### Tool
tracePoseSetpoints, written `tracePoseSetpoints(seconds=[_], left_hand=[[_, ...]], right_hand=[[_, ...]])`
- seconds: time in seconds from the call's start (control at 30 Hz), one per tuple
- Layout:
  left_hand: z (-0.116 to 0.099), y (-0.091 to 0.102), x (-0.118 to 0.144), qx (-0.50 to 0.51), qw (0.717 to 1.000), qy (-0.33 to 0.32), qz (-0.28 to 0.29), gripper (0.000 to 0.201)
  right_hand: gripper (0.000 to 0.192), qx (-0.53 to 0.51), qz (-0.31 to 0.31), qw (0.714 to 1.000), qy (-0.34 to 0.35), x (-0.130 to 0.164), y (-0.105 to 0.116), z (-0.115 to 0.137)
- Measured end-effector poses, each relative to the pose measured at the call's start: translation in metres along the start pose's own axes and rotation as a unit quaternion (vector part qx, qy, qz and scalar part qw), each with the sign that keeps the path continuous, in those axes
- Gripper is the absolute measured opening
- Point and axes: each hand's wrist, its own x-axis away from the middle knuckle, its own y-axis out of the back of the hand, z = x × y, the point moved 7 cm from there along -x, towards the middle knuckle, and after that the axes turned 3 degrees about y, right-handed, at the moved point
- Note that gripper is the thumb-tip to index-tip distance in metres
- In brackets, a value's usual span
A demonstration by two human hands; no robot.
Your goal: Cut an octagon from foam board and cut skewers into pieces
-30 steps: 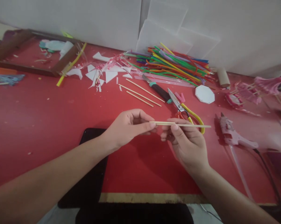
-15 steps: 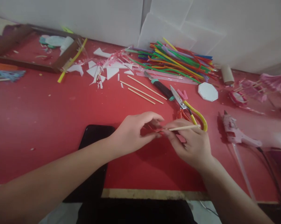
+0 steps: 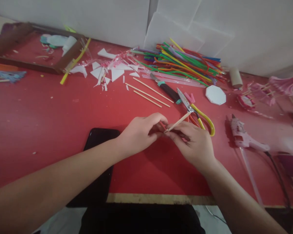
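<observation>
My right hand (image 3: pixel 193 143) pinches a short wooden stick (image 3: pixel 179 122) near its lower end. The stick slants up and right across the fingers, its upper end overlapping the scissors in view. My left hand (image 3: pixel 143 131) is closed at the fingertips, meeting the right ones at the stick's lower end. Whatever the left fingertips hold is small and hidden. Beyond the hands lie the yellow-handled scissors (image 3: pixel 206 117), a dark utility knife (image 3: pixel 169 92) and three more wooden sticks (image 3: pixel 147 94).
A black phone (image 3: pixel 97 185) lies under my left forearm. On the right rests a pink glue gun (image 3: pixel 243 135). Behind are colourful pipe cleaners (image 3: pixel 187 63), white paper scraps (image 3: pixel 117 74), a white octagon (image 3: pixel 215 95) and a brown frame (image 3: pixel 19 65).
The wooden stick has swung from nearly level to a steep slant up and right. Both hands have come closer together, the right one shifting slightly left.
</observation>
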Motion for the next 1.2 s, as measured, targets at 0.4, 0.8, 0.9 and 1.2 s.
tracePoseSetpoints(seconds=[0.4, 0.8, 0.9, 1.2], left_hand=[[-0.005, 0.001, 0.004, -0.055, 0.996, -0.057, -0.027, 0.026], [-0.011, -0.003, 0.006, -0.108, 0.987, -0.106, -0.045, 0.012], [-0.011, 0.0, 0.003, -0.099, 0.989, -0.099, -0.044, 0.015], [-0.012, 0.005, 0.0, -0.079, 0.992, -0.083, -0.052, 0.02]], right_hand=[[0.012, -0.055, -0.025, 0.997, -0.046, 0.008, -0.002, -0.008], [0.007, -0.07, -0.053, 0.993, -0.073, 0.011, -0.003, -0.008], [0.008, -0.08, -0.052, 0.991, -0.09, 0.012, -0.004, -0.012], [0.008, -0.077, -0.057, 0.993, -0.065, 0.008, -0.002, -0.011]])
